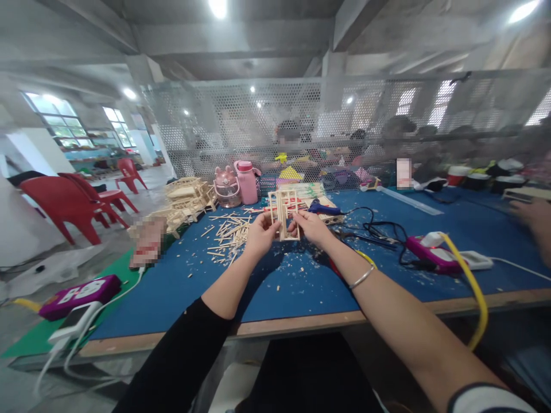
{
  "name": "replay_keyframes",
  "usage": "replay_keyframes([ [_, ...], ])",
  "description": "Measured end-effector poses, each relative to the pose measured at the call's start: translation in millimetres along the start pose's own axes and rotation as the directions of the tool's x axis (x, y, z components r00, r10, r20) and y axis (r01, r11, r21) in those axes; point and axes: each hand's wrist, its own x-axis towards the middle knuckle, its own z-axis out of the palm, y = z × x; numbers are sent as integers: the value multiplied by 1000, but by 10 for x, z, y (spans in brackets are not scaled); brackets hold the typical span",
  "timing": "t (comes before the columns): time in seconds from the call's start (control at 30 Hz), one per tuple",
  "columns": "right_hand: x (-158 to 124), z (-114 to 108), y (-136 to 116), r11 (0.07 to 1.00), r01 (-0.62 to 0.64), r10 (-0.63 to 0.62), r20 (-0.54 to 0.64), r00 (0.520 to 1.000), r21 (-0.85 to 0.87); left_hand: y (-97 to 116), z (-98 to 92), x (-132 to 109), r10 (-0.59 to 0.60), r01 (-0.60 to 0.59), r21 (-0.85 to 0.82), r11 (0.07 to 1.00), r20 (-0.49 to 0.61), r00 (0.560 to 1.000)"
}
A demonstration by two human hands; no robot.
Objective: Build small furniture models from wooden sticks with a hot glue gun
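Both hands hold up a small frame of thin wooden sticks [283, 212] above the blue table mat. My left hand [262, 234] pinches its left side, fingers closed. On the other side my right hand [313, 228] grips the right edge between thumb and fingers. Behind the frame and to its right lies a blue hot glue gun [323, 207] with a black cord. To the left of my hands, a loose heap of short wooden sticks [232, 234] spreads over the mat. Part of the frame is hidden by my fingers.
Stacked wooden stick pieces [189, 198] stand at the back left, beside a pink bottle [247, 183] and a clear pink jug [226, 189]. Purple power strips lie right [433, 254] and left [81, 295]. A perforated metal screen [241, 120] borders the back. Another person's hand [536, 215] is far right.
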Motion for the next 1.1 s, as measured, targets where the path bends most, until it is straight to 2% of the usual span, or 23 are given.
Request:
replay_keyframes([
  [0.23, 8, -13, -39, 981, 5, 12, -86, 996, 195, -48, 4, -14, -44, 46, -43, 998, 56, 997],
  [0.4, -16, -7, -49, 945, -57, 65, -15, 998, 322, -10, 24, -47, -37, 41, -54, 998, 62, 997],
  [0.63, -30, 42, -27, 942, -118, 116, 26, 993, 315, 24, 41, -75, -28, 31, -42, 999, 78, 997],
  [1.1, 20, 12, 51, 934, -94, 93, 18, 995, 346, 39, 55, -94, -12, 19, -68, 998, 112, 994],
])
